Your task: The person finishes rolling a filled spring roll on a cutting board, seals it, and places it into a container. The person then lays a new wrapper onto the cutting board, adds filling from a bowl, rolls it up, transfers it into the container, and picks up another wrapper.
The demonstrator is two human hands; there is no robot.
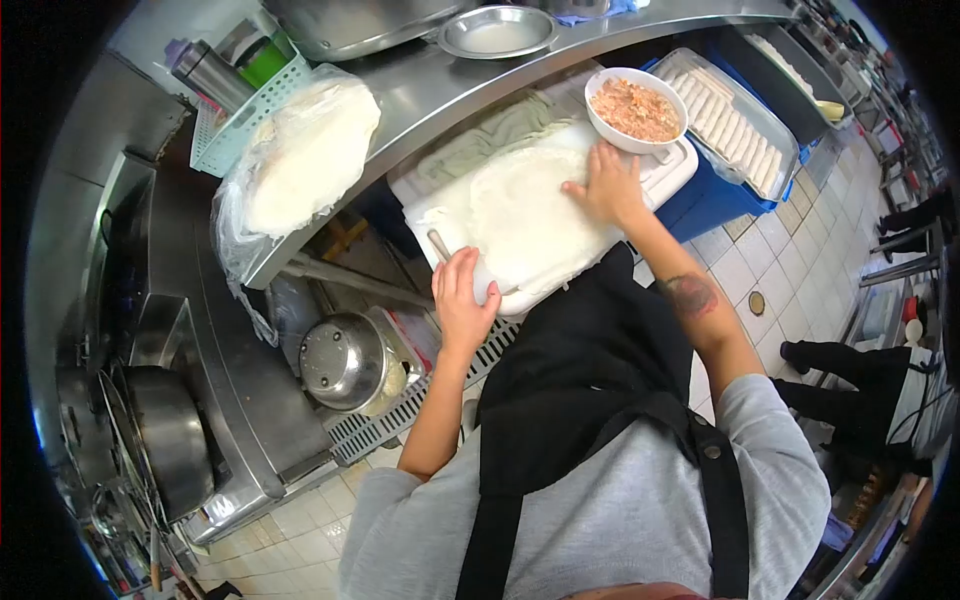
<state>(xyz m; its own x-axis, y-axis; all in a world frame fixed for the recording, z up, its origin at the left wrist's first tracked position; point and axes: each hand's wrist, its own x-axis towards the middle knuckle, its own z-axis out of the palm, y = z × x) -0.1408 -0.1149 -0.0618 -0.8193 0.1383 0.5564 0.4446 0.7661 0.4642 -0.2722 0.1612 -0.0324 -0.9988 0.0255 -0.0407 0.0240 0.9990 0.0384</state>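
Your right hand (608,188) is spread, palm down, at the right edge of the thin, floppy white sheet (530,215), which lies on the white plastic board (515,300). Your left hand (463,297), thumb apart from fingers, sits by the slim grey handle (438,244).

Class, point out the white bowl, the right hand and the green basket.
White bowl (648,146), head view: front outer wall.
Right hand (609,190), head view: back of hand.
Green basket (257,111), head view: perforated side wall.

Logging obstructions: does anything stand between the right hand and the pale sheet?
Nothing visible does: the right hand lies over the edge of the pale sheet; the bowl sits beyond the fingers, not in between.
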